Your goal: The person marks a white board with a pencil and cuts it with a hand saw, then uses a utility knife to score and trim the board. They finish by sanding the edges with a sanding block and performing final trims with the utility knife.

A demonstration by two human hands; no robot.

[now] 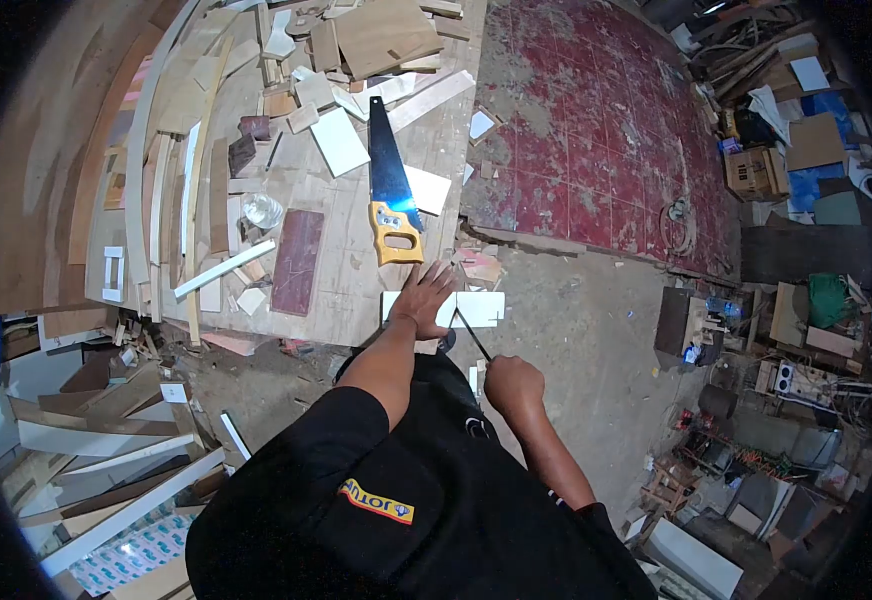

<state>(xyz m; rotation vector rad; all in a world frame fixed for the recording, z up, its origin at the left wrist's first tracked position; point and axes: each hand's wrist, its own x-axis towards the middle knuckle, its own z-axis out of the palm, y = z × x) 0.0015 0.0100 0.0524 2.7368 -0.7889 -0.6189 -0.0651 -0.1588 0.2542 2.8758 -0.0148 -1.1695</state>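
We lay our L hand [422,303] flat on the white board [481,309], fingers spread; our R hand [514,385] has fingers curled round a thin tool [474,336].

Gap betw. saw [391,175] & maroon board [297,262], offcuts [381,38] piled beyond

Before me, the wooden tabletop [344,245] carries a handsaw [390,170] at twelve o'clock, wood scraps [381,40] beyond it, a dark red board [298,262] between ten and eleven, long strips [161,190] at ten, and a white board [482,309] jutting past its near right corner.
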